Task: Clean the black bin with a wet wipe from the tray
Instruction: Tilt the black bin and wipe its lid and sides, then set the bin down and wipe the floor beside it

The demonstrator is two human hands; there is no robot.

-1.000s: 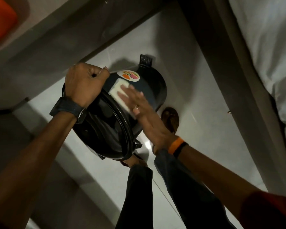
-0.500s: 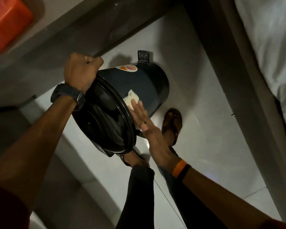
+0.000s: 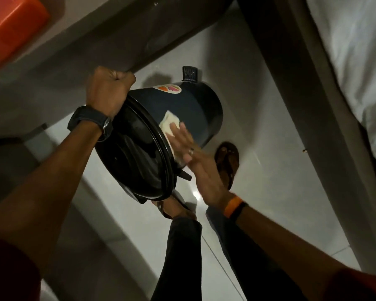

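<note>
Fingers [image 3: 183, 135] of the right hand [image 3: 195, 161] lay flat and spread on the wet wipe [image 3: 169, 124], pressing it against the side wall of the black bin [image 3: 195, 109] – palm pressure, no pinch. Left hand [image 3: 108, 92] was clenched into a fist at the top of the bin's rim, holding the whole thing tilted off the floor [image 3: 269, 192], lid [image 3: 137, 157] facing the camera.

What changed over the last second: the wipe had gone from the upper wall, just beside the round sticker [image 3: 168, 88], down to the lower flank next to the lid rim. The sticker sat fully uncovered and the bin had been rolled a little in the left-hand grip, so a fresh strip of wall faced the wiping hand.

Read on that – one pass of the wall near the sticker looked done, and the wiping was working round the body. Judging by the coverage, mid-task: far side, base and lid probably not yet touched.

Farther out: one sandalled foot [image 3: 227, 161] stood on the floor just beyond the bin, trouser legs in the foreground below it. The foot pedal [image 3: 189, 73] stuck out at the bin's far end. Beyond ran a dark ledge, with an orange object [image 3: 11, 27] at the upper left corner of view and white fabric [image 3: 345, 72] along the right edge. No tray was visible.

Risk: one-fisted rim grip with side pressure from the wipe – the bin could twist.
</note>
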